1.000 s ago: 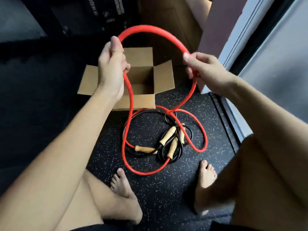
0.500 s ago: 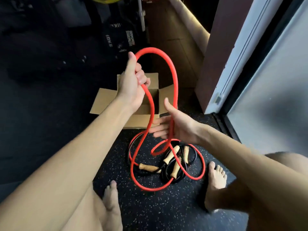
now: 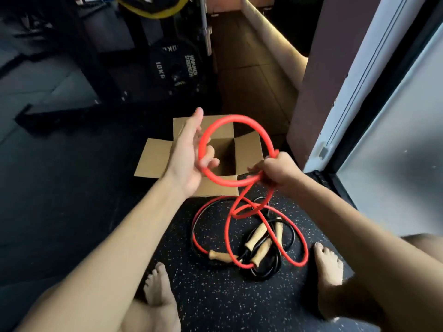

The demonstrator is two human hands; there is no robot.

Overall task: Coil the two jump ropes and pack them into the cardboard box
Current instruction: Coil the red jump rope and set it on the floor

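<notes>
- Right hand is gripping the red jump rope, fingers curled around the loop's crossing, above the open cardboard box.
- Left hand is touching the loop, fingers relaxed.
- Black jump rope is lying on the floor.

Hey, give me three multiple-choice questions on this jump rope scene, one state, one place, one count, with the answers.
1. The cardboard box is: A open, B taped shut, C flattened.
2. The black rope lies: A inside the box, B on the floor, C in a hand.
3. Wooden handles in view: A two, B three, C four.
Answers: A, its flaps are spread; B, it lies by the handles on the speckled floor; C, four lie among the ropes.
</notes>
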